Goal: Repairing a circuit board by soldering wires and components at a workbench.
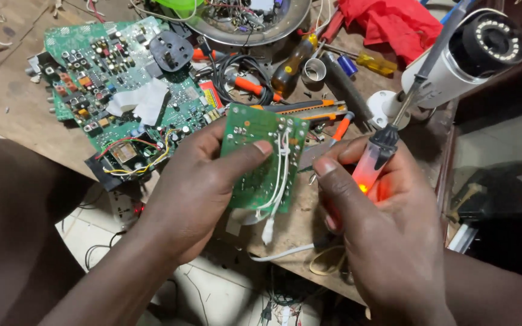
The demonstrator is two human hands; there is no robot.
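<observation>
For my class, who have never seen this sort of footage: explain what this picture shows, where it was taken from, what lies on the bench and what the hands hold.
There is one picture, from a camera worn on the person's head, looking down at their own two bare hands. The left hand holds a small green circuit board with white wires. The right hand holds a soldering iron with a glowing orange handle. On the wooden bench lie a larger green circuit board, screwdrivers, a metal bowl of parts, a red cloth and a white security camera.
</observation>
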